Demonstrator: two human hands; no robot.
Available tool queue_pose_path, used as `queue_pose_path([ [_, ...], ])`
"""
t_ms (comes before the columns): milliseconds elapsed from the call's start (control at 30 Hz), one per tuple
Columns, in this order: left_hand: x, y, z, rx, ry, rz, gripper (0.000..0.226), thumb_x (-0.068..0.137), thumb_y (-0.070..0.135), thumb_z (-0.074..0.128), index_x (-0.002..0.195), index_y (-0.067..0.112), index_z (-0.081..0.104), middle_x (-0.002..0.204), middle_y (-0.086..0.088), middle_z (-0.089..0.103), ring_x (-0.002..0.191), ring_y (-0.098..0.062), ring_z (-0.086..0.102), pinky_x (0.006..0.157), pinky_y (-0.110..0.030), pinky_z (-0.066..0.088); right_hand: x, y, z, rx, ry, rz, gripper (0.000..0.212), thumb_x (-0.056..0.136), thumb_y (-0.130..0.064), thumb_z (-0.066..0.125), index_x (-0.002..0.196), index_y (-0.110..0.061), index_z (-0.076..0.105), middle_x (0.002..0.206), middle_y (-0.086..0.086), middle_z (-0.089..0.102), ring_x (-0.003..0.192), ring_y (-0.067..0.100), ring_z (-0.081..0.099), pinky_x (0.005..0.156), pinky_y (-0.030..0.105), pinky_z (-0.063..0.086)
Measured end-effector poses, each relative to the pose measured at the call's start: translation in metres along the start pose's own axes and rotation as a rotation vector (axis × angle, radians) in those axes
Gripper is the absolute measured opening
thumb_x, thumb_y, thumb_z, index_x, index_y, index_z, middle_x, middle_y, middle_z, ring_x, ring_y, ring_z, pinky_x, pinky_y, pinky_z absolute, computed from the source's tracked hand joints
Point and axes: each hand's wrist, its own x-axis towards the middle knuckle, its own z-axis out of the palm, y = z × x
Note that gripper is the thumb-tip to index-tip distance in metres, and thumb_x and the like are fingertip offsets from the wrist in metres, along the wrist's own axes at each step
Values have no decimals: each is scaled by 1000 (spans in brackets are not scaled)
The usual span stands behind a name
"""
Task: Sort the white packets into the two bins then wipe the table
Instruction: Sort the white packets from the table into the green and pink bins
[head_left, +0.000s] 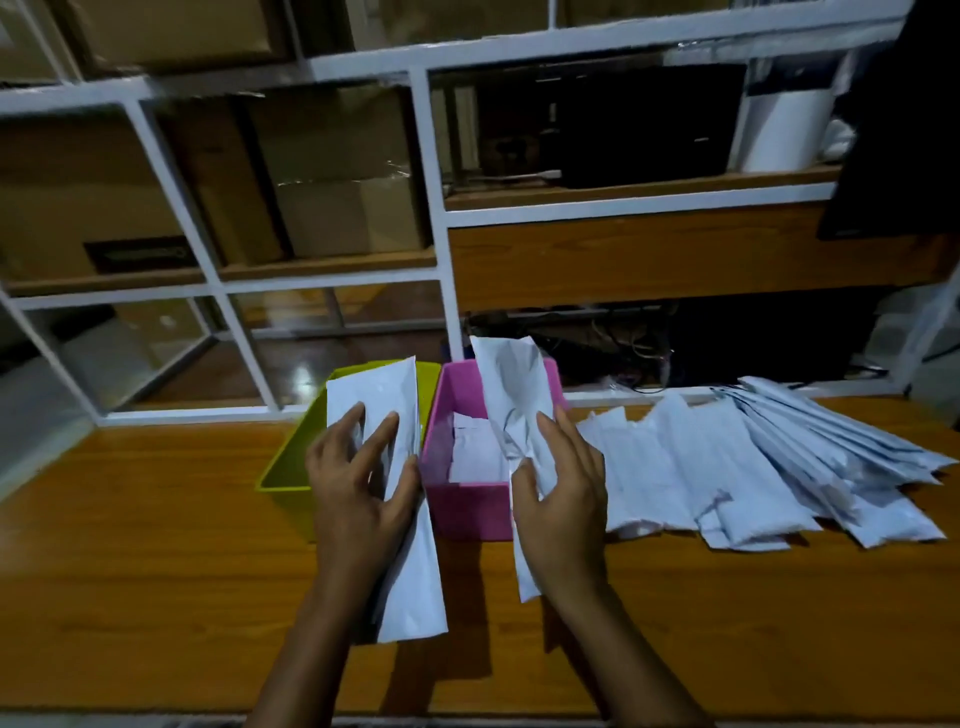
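My left hand (358, 483) grips a long white packet (410, 582) held upright over the green bin (283, 467). My right hand (561, 499) grips a second, crumpled white packet (506, 384) above the pink bin (467, 506), which stands right of the green one and holds several white packets (475, 457). A fanned pile of several more white packets (753, 462) lies on the wooden table (156, 545) to the right of the pink bin.
A white-framed shelf unit (431, 171) with cardboard boxes (332, 171) rises behind the table. Dark equipment and cables sit on the right-hand shelves. A dark cloth (898, 119) hangs at the top right.
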Motion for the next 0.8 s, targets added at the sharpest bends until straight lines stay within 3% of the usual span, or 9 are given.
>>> queue_pose_path([
  [100,28,-40,-12,14,2,5,52,83,47,55,128,22,62,142,-9,47,131,-28,34,98,-37,34,12,-16,45,16,-24,-14,41,91,-21,59,132,-21,56,143,-4,50,127,2,37,102,25,37],
  [200,61,-86,-19,31,-36,14,54,83,50,53,130,25,61,141,-10,47,129,-28,34,97,-37,34,25,-32,93,-7,-50,-19,39,90,-23,62,129,-20,59,142,-2,51,128,13,44,101,27,40],
  [367,116,-165,-6,119,-197,53,58,84,58,47,132,28,59,139,-9,50,128,-27,37,99,-46,40,51,-50,175,-133,-154,-30,40,93,-24,58,133,-23,56,149,-1,42,131,19,38,95,22,32],
  [467,140,-202,17,169,-304,60,54,84,56,49,130,29,60,137,-8,52,127,-27,38,99,-43,40,63,-46,224,-261,-234,7,39,95,-26,54,134,-23,55,152,0,38,132,23,37,98,29,38],
  [567,154,-229,44,276,-435,92,60,79,58,38,126,29,62,132,-11,55,122,-32,42,94,-43,44,70,-31,266,-420,-349,99,39,93,-27,53,131,-22,57,148,2,44,131,29,38,102,39,40],
  [733,163,-261,84,354,-516,65,36,78,56,42,81,23,57,104,-7,58,106,-33,47,79,-43,47,73,-13,307,-690,-486,185,29,90,-30,52,114,-17,64,123,5,58,118,34,44,92,43,45],
  [800,163,-266,93,395,-520,40,35,77,53,44,79,21,57,96,-5,54,104,-31,45,79,-44,45,72,-2,318,-795,-513,188,25,92,-26,52,110,-16,65,120,7,58,120,35,42,94,43,42],
])
